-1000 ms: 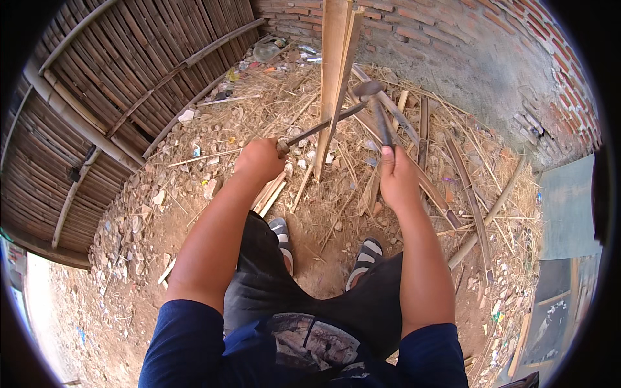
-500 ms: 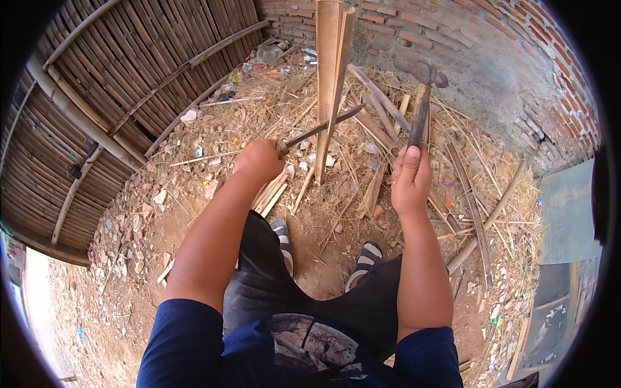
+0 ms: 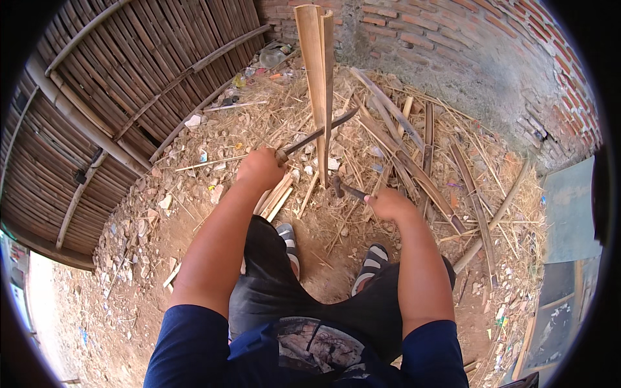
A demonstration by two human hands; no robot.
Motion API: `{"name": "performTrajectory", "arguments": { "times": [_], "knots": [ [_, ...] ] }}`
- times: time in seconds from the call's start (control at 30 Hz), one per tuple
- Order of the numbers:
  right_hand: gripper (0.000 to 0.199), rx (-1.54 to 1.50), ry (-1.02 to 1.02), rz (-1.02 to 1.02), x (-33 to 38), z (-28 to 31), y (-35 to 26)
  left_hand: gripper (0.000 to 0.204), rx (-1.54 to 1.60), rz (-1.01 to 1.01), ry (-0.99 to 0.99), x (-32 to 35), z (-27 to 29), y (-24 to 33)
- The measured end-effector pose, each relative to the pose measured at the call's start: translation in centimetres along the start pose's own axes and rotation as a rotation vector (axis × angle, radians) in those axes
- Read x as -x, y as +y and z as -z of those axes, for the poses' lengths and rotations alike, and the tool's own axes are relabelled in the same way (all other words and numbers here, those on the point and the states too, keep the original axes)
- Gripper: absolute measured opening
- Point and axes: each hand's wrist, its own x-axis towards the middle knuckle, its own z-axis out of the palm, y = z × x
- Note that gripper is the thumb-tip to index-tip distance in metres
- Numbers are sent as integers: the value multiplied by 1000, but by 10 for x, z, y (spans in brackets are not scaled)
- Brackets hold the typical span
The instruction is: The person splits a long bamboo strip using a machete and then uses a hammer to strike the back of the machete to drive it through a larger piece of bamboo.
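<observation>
A curved machete (image 3: 299,143) is in my left hand (image 3: 261,169), which is closed round its handle. Its dark blade crosses an upright length of split bamboo (image 3: 312,71), and the tip sticks out past the bamboo's right side. The bamboo stands on end, with a lengthwise opening toward its top. My right hand (image 3: 391,205) is wrapped round the handle of a hammer (image 3: 352,191). The hammer's head points left, low and close to the bamboo's foot in the picture; whether it touches is unclear.
Split bamboo pieces (image 3: 414,171) lie heaped at the right, and pale strips (image 3: 277,197) lie by my left foot. A bamboo-slat wall (image 3: 129,84) stands left, a brick wall (image 3: 440,52) behind. Straw, stones and litter cover the ground.
The hammer has come down from its raised position, swinging left toward the bamboo with my right hand. The bamboo's top has tilted left. My left hand keeps hold of the machete.
</observation>
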Motion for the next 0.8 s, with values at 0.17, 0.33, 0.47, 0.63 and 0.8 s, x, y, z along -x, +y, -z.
{"name": "performTrajectory", "arguments": {
  "times": [0.17, 0.33, 0.47, 0.63, 0.8],
  "knots": [
    [47, -328, 536, 81, 59, 50, -6, 45, 0, 4, -43, -2, 3, -2],
    [43, -889, 906, 368, 66, 50, -19, 43, 8, 10, -64, -3, 1, 11],
    [43, -619, 862, 265, 39, 32, -22, 42, 0, 31, -89, 1, 4, 27],
    [46, -367, 597, 25, 9, 10, -28, 41, -5, 14, -105, 6, 10, 39],
    [47, -584, 702, 161, 28, 16, -28, 40, -26, 20, -94, -2, -1, 24]
  ]
}}
